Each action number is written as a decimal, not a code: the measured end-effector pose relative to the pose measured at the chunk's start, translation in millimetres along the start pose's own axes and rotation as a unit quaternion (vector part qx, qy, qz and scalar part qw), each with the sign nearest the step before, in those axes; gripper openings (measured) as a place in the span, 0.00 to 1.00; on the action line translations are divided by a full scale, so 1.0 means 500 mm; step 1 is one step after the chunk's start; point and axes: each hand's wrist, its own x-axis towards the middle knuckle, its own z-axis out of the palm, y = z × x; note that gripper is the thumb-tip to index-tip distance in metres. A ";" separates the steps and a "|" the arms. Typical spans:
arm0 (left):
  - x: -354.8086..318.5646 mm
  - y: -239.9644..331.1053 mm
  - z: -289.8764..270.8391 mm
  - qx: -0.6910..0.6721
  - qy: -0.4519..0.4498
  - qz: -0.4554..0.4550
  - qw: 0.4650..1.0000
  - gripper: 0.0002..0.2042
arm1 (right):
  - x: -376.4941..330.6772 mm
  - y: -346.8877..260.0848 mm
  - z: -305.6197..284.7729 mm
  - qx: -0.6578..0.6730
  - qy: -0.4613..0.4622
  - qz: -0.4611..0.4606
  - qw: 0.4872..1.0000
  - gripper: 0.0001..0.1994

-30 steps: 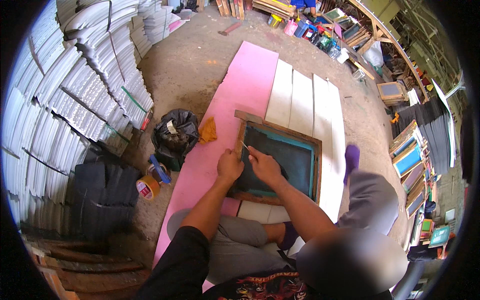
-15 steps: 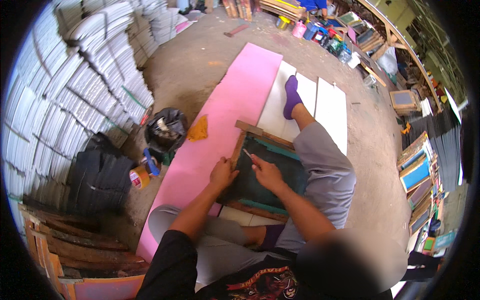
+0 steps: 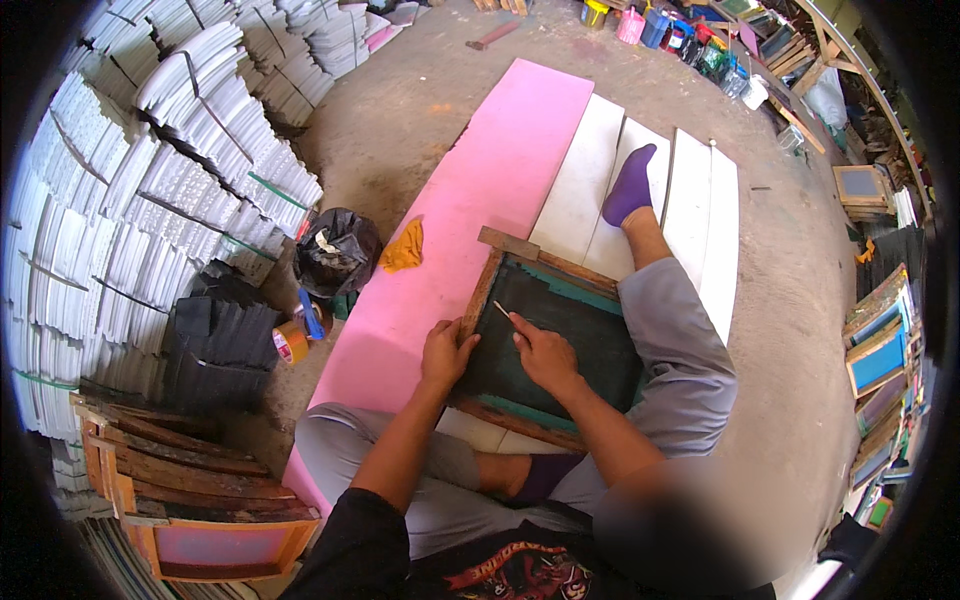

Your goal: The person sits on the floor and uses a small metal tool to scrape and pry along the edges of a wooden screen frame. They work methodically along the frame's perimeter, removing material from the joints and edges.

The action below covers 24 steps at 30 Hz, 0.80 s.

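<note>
Concrete floor [image 3: 400, 110] spreads around a wood-framed printing screen [image 3: 484, 285] in a cluttered workshop, with bundled white sheets [image 3: 205, 100] stacked high to the screen's left. Lying flat across a pink sheet [image 3: 490, 160] and white panels [image 3: 580, 165], the screen is worked by a seated person, one grey-trousered leg [image 3: 680, 330] covering part of its right side. The left hand [image 3: 445, 357] steadies the screen's left rail, fingers curled over the wood and thumb held apart; the right hand [image 3: 545, 357] pinches a slim, pale-tipped tool [image 3: 503, 310] above the mesh, contact unclear.

Work appears to be under way: the screen is laid out and braced, the tool at its left part. How much of the mesh has been treated, and how much remains, cannot be told. Dark and dull, the mesh carries uneven teal bands along its upper and lower edges; the brown rails look worn and stained. An orange cloth [image 3: 403, 246] and a black plastic bag [image 3: 340, 255] sit left of the screen.
</note>
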 end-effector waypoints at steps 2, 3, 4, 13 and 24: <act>0.004 0.005 -0.002 -0.009 -0.006 -0.013 1.000 0.23 | 0.008 -0.003 0.004 -0.002 -0.001 -0.005 1.000 0.21; 0.004 0.007 -0.002 -0.014 -0.009 -0.021 1.000 0.23 | 0.012 -0.007 0.005 -0.002 0.000 -0.009 1.000 0.21; 0.002 0.009 -0.002 -0.011 -0.010 -0.026 1.000 0.23 | 0.015 -0.012 0.007 -0.003 0.000 -0.010 1.000 0.20; 0.004 0.004 0.018 -0.009 0.023 -0.011 1.000 0.22 | 0.043 -0.021 0.016 -0.040 -0.009 -0.014 0.999 0.20; 0.008 -0.012 0.021 0.022 0.031 0.025 0.999 0.21 | 0.047 -0.118 -0.006 -0.175 -0.093 0.032 0.980 0.25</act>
